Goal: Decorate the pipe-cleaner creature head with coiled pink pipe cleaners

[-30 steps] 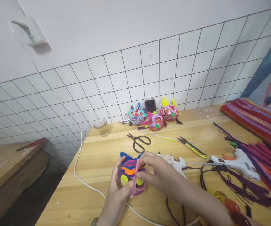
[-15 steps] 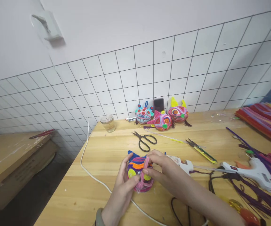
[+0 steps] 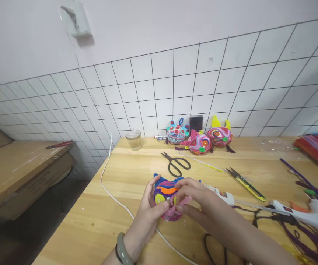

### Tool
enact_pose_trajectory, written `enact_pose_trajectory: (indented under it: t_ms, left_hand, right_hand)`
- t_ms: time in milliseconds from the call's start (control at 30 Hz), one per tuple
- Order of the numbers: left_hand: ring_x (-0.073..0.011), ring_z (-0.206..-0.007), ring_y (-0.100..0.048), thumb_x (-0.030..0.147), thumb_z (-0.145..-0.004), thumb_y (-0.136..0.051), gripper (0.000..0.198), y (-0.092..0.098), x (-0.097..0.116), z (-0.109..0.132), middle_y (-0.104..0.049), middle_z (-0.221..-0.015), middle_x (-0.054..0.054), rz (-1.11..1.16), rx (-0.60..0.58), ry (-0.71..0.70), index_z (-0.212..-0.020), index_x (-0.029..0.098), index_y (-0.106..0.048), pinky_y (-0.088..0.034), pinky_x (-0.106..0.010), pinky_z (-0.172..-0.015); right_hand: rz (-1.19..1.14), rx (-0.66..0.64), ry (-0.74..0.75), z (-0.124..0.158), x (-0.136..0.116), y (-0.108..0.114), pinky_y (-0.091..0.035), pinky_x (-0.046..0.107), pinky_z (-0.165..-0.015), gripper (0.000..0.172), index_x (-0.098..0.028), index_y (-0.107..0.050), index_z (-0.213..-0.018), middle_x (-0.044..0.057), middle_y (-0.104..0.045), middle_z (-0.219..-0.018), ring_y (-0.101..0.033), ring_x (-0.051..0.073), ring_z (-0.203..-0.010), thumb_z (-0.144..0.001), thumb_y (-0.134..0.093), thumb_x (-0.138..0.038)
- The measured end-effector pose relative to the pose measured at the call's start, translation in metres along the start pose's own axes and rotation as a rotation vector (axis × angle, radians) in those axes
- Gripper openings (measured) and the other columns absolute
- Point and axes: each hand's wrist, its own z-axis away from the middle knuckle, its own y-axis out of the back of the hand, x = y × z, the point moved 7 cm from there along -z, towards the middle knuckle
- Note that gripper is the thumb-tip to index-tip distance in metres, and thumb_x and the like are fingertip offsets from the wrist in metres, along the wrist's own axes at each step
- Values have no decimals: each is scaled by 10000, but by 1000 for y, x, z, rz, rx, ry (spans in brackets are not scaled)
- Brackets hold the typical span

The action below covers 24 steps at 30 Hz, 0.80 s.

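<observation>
A round ornament [image 3: 164,190], wound in blue, purple, pink and orange fuzzy strips, has blue ears and yellow round eyes. My left hand [image 3: 150,210] is wrapped round its left side, the thumb pressed on its front near the yellow eye. A pink fuzzy strip [image 3: 185,201], like a pipe cleaner, runs from the lower front of the ornament towards my right hand [image 3: 196,197]. The fingers of that hand are bent round the strip at the ornament's right side. They partly cover the right eye.
Black-handled scissors [image 3: 175,164] lie beyond the ornament, and yellow-handled snips [image 3: 246,184] to their right. Two glue guns [image 3: 310,217] [image 3: 222,197] rest at right among cords. Finished ornaments [image 3: 199,142] stand along the tiled wall, right of a glass cup [image 3: 133,140]. A white cable [image 3: 117,200] crosses the table.
The pink strip, upright in my right fingers before, now slants out to the right. My right hand has shifted down the ornament's side. The camera view has turned a little left.
</observation>
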Motion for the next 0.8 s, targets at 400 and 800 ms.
enact_pose_trajectory:
  t_ms: [400, 800]
  left_hand:
    - [-264, -1034, -589, 166, -627, -775, 626, 3, -3, 0, -629, -1155, -84, -64, -34, -51, -1201, 271, -550, -468, -345, -847]
    - [-251, -1026, -589, 180, -611, -785, 627, 3, 0, 0, -624, -1131, -77, -30, 28, -11, -1184, 257, -542, -465, -348, -855]
  right_hand:
    - [201, 65, 63, -7, -7, -4, -461, 347, -776, 170, -214, -591, -745, 49, -626, -950, -567, 197, -895, -864, -534, -108]
    - [190, 63, 72, -6, -6, -3, -459, 371, -792, 120, -225, -613, -833, 58, -610, -1013, -564, 209, -929, -861, -535, -138]
